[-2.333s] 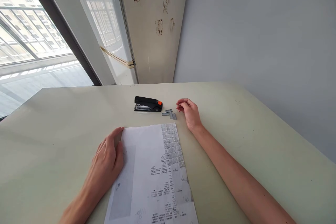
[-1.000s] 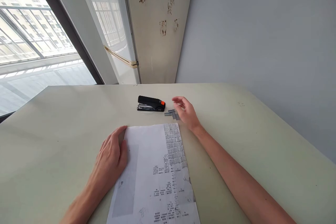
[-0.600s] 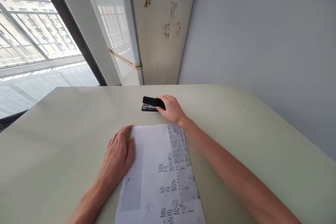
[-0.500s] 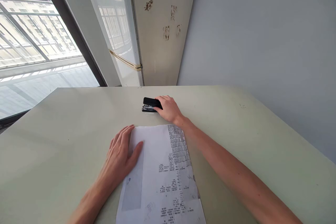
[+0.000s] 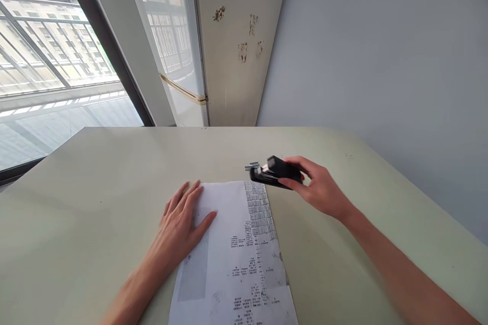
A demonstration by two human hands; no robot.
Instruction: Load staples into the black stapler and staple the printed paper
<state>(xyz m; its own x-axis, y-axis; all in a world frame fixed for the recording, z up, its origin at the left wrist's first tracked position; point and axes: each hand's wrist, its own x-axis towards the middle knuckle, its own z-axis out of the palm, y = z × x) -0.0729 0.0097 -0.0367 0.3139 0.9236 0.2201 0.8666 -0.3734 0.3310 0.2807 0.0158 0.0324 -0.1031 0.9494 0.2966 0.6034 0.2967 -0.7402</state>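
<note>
My right hand (image 5: 320,188) grips a black stapler (image 5: 272,172), holding it just above the table, to the right of the top corner of a printed sheet of paper (image 5: 236,249). The stapler's front points left. My left hand (image 5: 181,226) lies flat with fingers stretched out on the sheet's upper left corner. A few grey staple strips (image 5: 252,166) lie on the table just behind the stapler, partly hidden by it.
The pale green table (image 5: 95,172) reaches back to a grey wall on the right. A worn cream door (image 5: 236,40) and a large window (image 5: 46,56) stand behind its far edge.
My right hand reached from the staple strips to the stapler, closed on it and lifted it to the right and nearer. My left hand slid onto the paper and spread flat.
</note>
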